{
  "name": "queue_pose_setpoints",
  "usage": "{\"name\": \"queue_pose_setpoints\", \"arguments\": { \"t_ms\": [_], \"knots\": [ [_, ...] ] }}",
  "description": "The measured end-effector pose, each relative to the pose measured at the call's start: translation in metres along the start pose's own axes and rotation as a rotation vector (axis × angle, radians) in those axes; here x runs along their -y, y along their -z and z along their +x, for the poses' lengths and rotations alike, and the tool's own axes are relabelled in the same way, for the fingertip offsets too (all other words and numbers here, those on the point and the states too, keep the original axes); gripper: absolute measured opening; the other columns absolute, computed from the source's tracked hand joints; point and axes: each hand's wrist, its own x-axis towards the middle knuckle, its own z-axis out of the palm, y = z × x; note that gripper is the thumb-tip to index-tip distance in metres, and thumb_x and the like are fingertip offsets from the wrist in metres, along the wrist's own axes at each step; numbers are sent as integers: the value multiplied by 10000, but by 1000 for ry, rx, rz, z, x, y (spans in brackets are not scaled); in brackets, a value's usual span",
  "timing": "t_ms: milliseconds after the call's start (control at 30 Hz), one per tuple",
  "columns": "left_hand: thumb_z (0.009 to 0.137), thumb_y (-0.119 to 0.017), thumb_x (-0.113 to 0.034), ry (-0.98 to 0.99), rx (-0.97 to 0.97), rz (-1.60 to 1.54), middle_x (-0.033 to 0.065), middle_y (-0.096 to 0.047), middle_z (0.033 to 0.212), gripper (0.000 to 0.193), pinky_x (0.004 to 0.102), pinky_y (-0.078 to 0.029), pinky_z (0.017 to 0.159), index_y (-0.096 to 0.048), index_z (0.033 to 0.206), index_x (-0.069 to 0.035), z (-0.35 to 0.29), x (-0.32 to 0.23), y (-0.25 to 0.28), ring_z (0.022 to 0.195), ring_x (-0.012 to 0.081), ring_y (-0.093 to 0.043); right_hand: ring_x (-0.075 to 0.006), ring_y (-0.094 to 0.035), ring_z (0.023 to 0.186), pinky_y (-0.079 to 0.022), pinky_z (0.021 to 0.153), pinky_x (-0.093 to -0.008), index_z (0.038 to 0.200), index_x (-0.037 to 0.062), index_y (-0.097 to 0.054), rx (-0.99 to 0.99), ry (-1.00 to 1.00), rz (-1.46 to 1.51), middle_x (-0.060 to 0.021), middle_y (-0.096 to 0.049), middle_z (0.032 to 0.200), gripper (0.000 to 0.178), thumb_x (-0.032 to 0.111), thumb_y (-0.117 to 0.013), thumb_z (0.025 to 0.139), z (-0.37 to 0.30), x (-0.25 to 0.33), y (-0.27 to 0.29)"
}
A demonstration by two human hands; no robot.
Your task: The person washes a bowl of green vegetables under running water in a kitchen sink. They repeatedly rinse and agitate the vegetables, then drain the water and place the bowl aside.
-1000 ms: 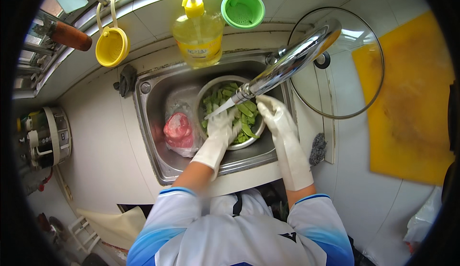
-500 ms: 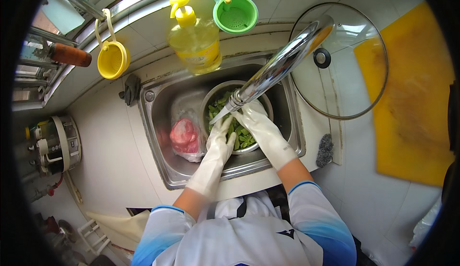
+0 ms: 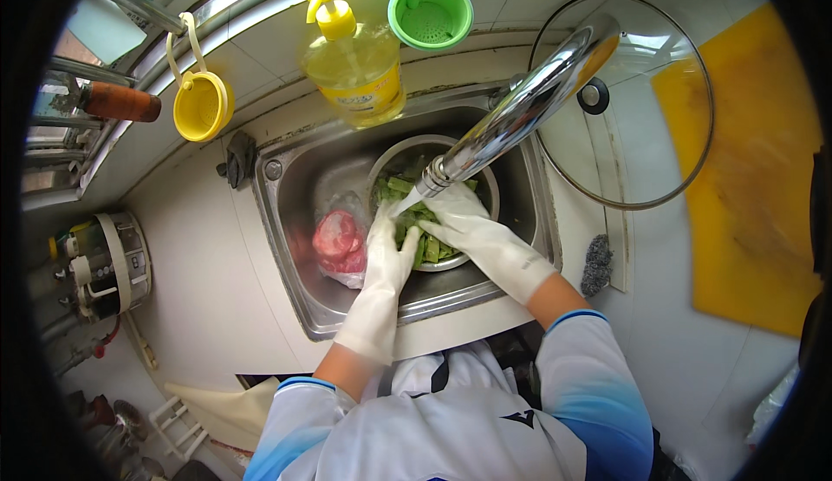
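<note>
A round metal bowl [image 3: 416, 142] holding cut green vegetable pieces [image 3: 431, 247] stands in the sink. I wear long white rubber gloves on both hands. My left hand [image 3: 390, 243] is at the bowl's left side, thumb apart from the fingers, touching the greens. Over on the right, my right hand [image 3: 459, 221] rests on the greens with its fingers stretched out, some tips hidden among the pieces. Water runs from the chrome faucet [image 3: 503, 121] into the bowl between my hands. A clear plastic bag with red-pink contents, likely meat [image 3: 338, 237], lies left of the bowl.
The steel sink [image 3: 299, 295] surrounds the bowl. Behind it stand a yellow pump bottle [image 3: 360, 91] and a hanging green strainer cup [image 3: 431, 22]; a yellow one [image 3: 202, 107] hangs left. To the right are a glass lid [image 3: 646, 152], a grey scouring pad [image 3: 597, 264] and a yellow board [image 3: 754, 178].
My left hand has shifted toward the bowl's left rim. My right hand has come slightly nearer to me over the greens. The view has moved a little.
</note>
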Motion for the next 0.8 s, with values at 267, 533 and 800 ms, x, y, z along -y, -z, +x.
{"name": "queue_pose_setpoints", "arguments": {
  "t_ms": [267, 533, 800],
  "knots": [
    [838, -870, -383, -2, 140, 556, 205, -336, 1732, 985, 435, -343, 1287, -388, 1685, -238, 31, 1, -45, 1563, 403, -381, -406, -361, 1574, -390, 1247, -495, 1696, 149, -309, 94, -483, 116, -218, -334, 1721, 1133, 379, -927, 775, 0, -3, -3],
    [945, -683, -45, 192, -132, -545, 193, -567, 1592, 685, 377, -433, 1219, -518, 1607, -110, 41, 19, -41, 1440, 341, -570, -360, -515, 1480, -395, 1255, -405, 1540, 55, -570, -214, -642, 916, -210, -584, 1554, 703, 194, -822, 899, 10, 23, 3],
    [924, -819, -207, 233, -134, -90, 229, -611, 1526, 806, 391, -460, 1196, -452, 1635, -115, 54, 4, -15, 1406, 371, -604, -368, -509, 1494, -385, 1253, -404, 1629, 84, -466, -112, -715, 592, -229, -534, 1607, 806, 456, -740, 968, 24, -15, 40]
  ]
}}
